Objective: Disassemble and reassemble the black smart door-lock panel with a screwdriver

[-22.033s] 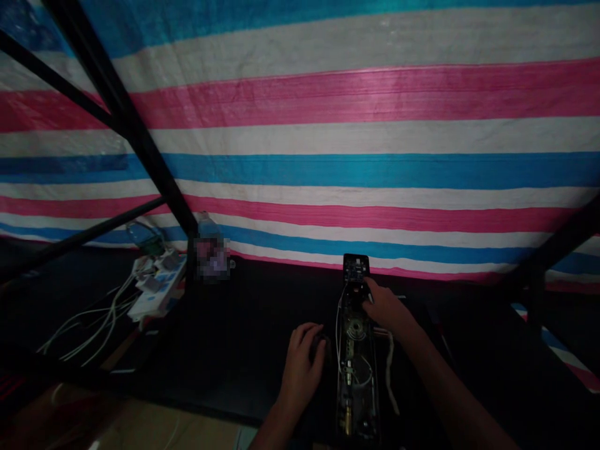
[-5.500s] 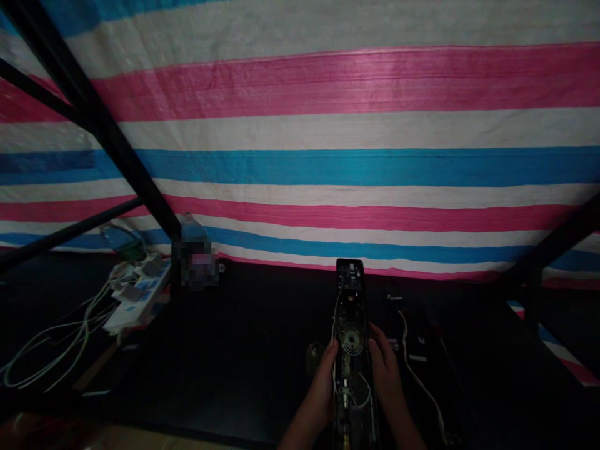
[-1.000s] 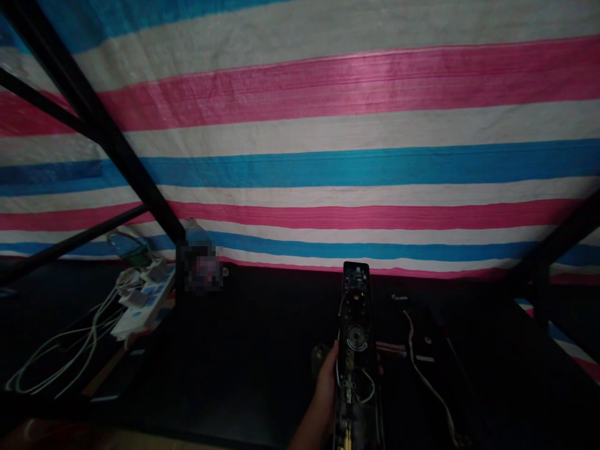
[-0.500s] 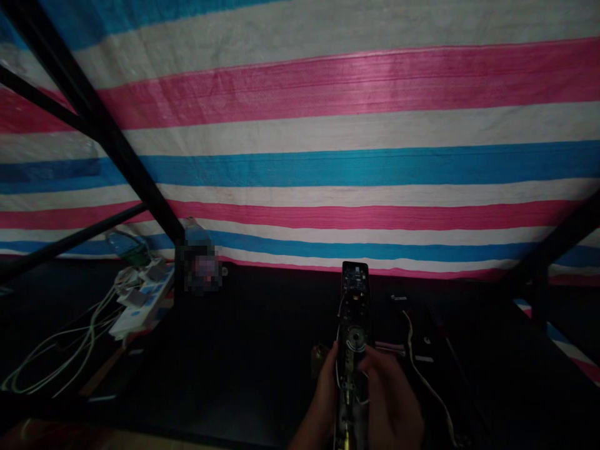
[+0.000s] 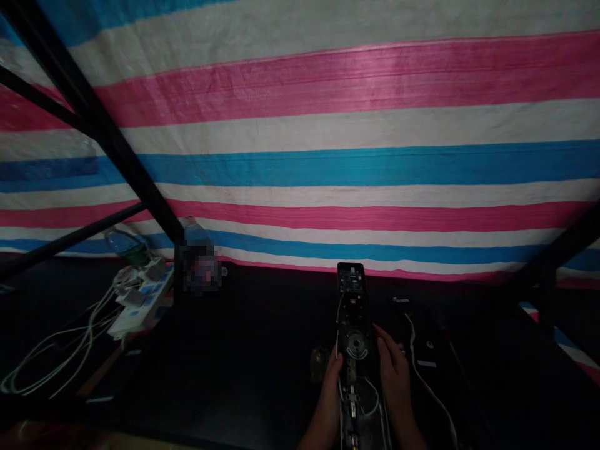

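Note:
A long black housing, which looks like an electronic door lock panel [image 5: 354, 319], stands lengthwise before me with its inside exposed. A circuit board fills its far end; a round metal part, a white wire loop and a metal strip lie nearer. My left hand [image 5: 327, 400] is closed around its left edge, the thumb on the rim. My right hand [image 5: 396, 375] grips the right edge, its fingers partly hidden. Beside my left hand rests a small yellowish-green object [image 5: 319, 362], too dark to name. The near end of the panel runs out of view.
On the black table [image 5: 244, 356], a white cable [image 5: 424, 375], a small black part [image 5: 402, 302] and a thin, dark tool-like object [image 5: 443, 322] lie right. At left are a power strip [image 5: 140, 309], cords, a plastic bottle [image 5: 126, 250] and a black frame post [image 5: 117, 156]. Striped sheeting [image 5: 351, 169] hangs behind.
My right hand has moved off the panel's inside to its right edge, uncovering the wire loop. The panel has shifted slightly left.

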`<state>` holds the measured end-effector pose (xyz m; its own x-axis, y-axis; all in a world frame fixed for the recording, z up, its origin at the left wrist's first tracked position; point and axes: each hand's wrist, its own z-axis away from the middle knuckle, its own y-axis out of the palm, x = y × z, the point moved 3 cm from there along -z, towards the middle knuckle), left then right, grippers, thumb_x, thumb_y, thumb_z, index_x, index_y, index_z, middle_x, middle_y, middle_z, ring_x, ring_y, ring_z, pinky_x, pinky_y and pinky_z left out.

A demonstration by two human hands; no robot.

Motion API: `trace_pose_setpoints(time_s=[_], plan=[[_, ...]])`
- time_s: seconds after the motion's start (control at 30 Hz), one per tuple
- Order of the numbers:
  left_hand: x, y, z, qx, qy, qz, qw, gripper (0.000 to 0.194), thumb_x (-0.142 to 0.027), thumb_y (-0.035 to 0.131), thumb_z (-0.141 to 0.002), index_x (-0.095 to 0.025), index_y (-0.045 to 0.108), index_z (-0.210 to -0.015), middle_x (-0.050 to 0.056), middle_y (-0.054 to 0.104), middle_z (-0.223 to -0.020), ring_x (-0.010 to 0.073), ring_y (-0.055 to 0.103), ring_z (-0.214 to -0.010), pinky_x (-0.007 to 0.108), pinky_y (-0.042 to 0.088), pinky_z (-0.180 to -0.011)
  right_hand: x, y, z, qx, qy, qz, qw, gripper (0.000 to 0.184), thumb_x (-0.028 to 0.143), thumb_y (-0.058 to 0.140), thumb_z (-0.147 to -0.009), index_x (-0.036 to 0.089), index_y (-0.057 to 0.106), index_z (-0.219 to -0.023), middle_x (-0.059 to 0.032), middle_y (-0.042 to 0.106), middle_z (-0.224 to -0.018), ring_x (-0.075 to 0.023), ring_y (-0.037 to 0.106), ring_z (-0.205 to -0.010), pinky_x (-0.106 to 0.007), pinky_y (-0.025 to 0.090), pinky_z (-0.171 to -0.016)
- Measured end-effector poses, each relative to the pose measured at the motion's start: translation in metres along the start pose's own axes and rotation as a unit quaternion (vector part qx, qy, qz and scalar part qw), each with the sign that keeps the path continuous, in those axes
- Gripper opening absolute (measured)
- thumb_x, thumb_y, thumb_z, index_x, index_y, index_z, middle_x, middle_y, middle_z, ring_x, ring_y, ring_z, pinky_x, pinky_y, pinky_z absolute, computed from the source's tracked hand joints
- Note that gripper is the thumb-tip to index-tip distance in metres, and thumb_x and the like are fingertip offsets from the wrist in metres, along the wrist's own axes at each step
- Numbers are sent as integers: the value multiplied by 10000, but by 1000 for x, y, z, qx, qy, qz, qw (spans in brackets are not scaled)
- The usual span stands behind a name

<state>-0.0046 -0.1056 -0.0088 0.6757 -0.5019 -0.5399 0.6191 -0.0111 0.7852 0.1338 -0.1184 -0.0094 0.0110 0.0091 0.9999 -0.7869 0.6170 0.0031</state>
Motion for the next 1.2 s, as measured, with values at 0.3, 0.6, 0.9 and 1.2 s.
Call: trace_pose_setpoints(time_s=[0.3, 0.6, 0.9, 1.2], plan=[[0, 0, -2, 50, 44, 46, 997, 666, -389, 687, -782, -334, 533, -1427, 37, 608, -1421, 343, 407, -1424, 489, 214, -1213, 3, 0, -1, -13, 3, 6, 1000, 493, 549, 562, -848, 189, 710, -1152, -116, 709, -1220, -293, 629, -1166, -436, 468, -1025], [-6, 3, 1, 68, 54, 9, 996, 692, -374, 710, -760, -302, 541, -1427, 42, 564, -1468, 349, 404, -1424, 470, 268, -1192, 5, -6, 8, -64, 7, 45, 997, 500, 603, 540, -845, 164, 729, -991, -111, 768, -884, -270, 707, -805, -363, 549, -719], [-13, 13, 13, 77, 51, -22, 995, 738, -392, 726, -782, -311, 473, -1470, 23, 500, -1523, 326, 351, -1458, 442, 246, -1211, 2, -7, 4, -23, -9, 46, 999, 501, 582, 573, -818, 166, 751, -1032, -130, 761, -1059, -299, 691, -990, -404, 539, -854], [-17, 6, 10, 17, 62, -72, 995, 616, -424, 702, -798, -249, 598, -1379, 38, 516, -1509, 331, 329, -1468, 447, 207, -1227, 13, -4, 9, -15, -47, 52, 997, 417, 534, 573, -845, 190, 740, -1013, -113, 762, -1029, -301, 695, -976, -405, 540, -846]])
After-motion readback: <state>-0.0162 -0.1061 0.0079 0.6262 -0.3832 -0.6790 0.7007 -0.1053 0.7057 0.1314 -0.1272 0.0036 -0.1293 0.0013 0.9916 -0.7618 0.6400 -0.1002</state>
